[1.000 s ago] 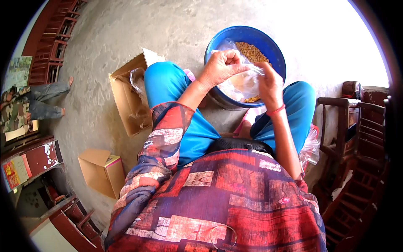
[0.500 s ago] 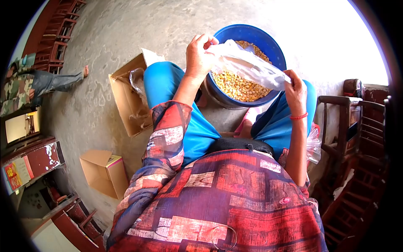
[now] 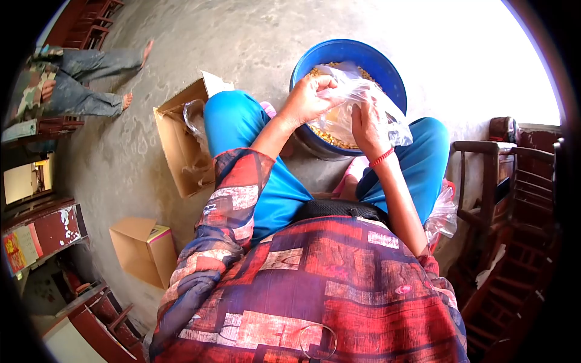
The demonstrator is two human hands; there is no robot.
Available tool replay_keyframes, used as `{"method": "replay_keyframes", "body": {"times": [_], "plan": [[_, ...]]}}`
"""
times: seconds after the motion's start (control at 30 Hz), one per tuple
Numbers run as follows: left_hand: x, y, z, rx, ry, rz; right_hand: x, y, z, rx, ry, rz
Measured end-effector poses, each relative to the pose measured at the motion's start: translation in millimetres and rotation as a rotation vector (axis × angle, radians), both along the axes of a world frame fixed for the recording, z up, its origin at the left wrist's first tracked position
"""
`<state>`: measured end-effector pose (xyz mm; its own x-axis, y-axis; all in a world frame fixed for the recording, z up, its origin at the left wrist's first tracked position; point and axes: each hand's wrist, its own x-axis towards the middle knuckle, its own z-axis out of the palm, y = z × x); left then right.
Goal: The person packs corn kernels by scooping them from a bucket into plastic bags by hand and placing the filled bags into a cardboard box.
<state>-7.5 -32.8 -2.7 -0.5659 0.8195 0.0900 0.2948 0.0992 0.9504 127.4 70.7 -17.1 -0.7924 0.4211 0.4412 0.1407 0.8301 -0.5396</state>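
A clear plastic bag [image 3: 396,115] is spread over a blue bucket [image 3: 393,69] that stands between my knees. Yellow kernels [image 3: 331,138] lie in the bucket and show around the bag. My left hand [image 3: 307,101] pinches the bag's edge at the left. Close to it on the right, my right hand [image 3: 370,126], with a red band at the wrist, has its fingers in the bag's upper part; the bag's film partly covers those fingertips.
An open cardboard box [image 3: 175,145] holding clear plastic is beside my left knee; a smaller box [image 3: 142,251] is behind it. Wooden chairs [image 3: 484,181] stand at the right. Another person's legs [image 3: 91,100] show at the far left.
My hands were spread apart with the bag stretched between them half a second ago; now they are close together. The other person has moved further into view toward the right.
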Motion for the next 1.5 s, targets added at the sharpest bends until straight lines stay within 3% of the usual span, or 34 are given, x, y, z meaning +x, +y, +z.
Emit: {"method": "replay_keyframes", "body": {"times": [0.03,0.1,0.13,0.2,0.23,0.27,0.33,0.4,0.5,0.53,0.6,0.67,0.73,0.77,0.8,0.87,0.93,0.97,1.0,1.07,1.1,1.13,1.27,1.33,1.4,1.43,1.5], "plan": [[1.1,0.2,-0.6,0.050,0.001,-0.044,-1.0,2.0,-3.0,0.005,-0.002,0.001],[2.1,1.7,-1.8,0.058,-0.037,-0.073,-4.1,6.2,-10.4,-0.231,-0.209,0.163],[3.1,3.0,0.7,0.059,-0.038,-0.072,-6.4,3.1,-18.2,-0.173,-0.183,0.252],[3.0,6.3,6.1,0.263,-0.507,-0.010,-2.3,2.0,-28.9,-0.119,-0.619,0.231],[-2.6,4.2,9.2,0.371,-0.645,-0.068,-4.9,2.2,-30.9,-0.088,-0.709,0.230],[-7.1,-0.3,11.8,0.369,-0.645,-0.069,-3.8,2.8,-32.0,-0.090,-0.709,0.229],[-15.4,-8.3,18.0,0.428,-0.894,0.063,0.4,5.0,-30.5,0.023,-0.661,0.287],[-18.4,-11.4,16.6,0.392,-0.862,0.060,2.4,5.7,-36.7,0.083,-0.560,0.195],[-11.8,-6.8,13.3,0.274,-0.473,0.014,-1.0,8.7,-12.8,-0.146,-0.745,0.189],[-7.5,-5.1,15.0,0.275,-0.473,0.016,-2.5,4.3,-5.7,-0.145,-0.745,0.191],[-0.5,-2.2,16.7,0.153,-0.380,-0.176,-4.8,-4.5,2.1,-0.247,-0.183,0.159],[8.9,1.2,12.3,0.155,-0.144,-0.299,-11.3,-7.6,-7.0,-0.179,-0.071,0.200],[12.4,0.0,14.0,0.138,-0.211,-0.454,-15.3,-1.7,-6.8,0.049,-0.191,0.128],[14.6,-2.4,16.7,0.099,-0.251,-0.498,-16.7,10.3,-23.6,0.322,-0.049,0.143],[18.0,-3.9,17.2,0.056,-0.224,-0.495,-12.4,20.0,-39.6,0.097,0.057,0.065],[20.0,-5.0,18.1,-0.029,-0.106,-0.485,-11.7,36.6,-13.6,-0.005,0.112,-0.015],[20.7,-3.3,17.2,-0.011,0.000,-0.405,-0.9,53.5,-12.7,0.003,-0.112,-0.182],[19.1,-2.0,14.2,-0.022,0.116,-0.238,-3.3,62.1,-9.1,-0.320,0.088,-0.095],[17.8,-1.1,11.9,-0.034,0.228,-0.067,2.9,65.2,-5.1,-0.307,0.047,-0.240],[14.5,1.5,19.1,0.028,0.250,0.019,10.0,57.5,12.2,-0.393,-0.079,-0.266],[12.8,2.6,17.6,0.035,0.275,0.123,7.5,52.6,10.1,0.014,0.018,-0.317],[11.4,3.5,16.5,0.041,0.299,0.226,8.5,46.1,14.6,-0.160,-0.030,-0.329],[-1.3,4.4,11.1,0.145,0.362,0.319,14.2,41.8,16.4,-0.053,0.027,-0.179],[-3.4,2.4,5.2,0.124,0.239,0.352,16.8,35.6,29.0,-0.085,-0.043,-0.104],[-13.9,8.5,-19.2,0.368,-0.260,0.427,22.4,34.0,14.5,-0.023,-0.118,-0.040],[-14.0,4.9,-3.4,0.444,-0.527,0.373,25.6,30.6,15.3,-0.033,-0.144,-0.003],[-18.9,5.4,-6.1,0.440,-0.680,0.385,29.6,24.3,7.0,0.011,-0.116,-0.001]]}}
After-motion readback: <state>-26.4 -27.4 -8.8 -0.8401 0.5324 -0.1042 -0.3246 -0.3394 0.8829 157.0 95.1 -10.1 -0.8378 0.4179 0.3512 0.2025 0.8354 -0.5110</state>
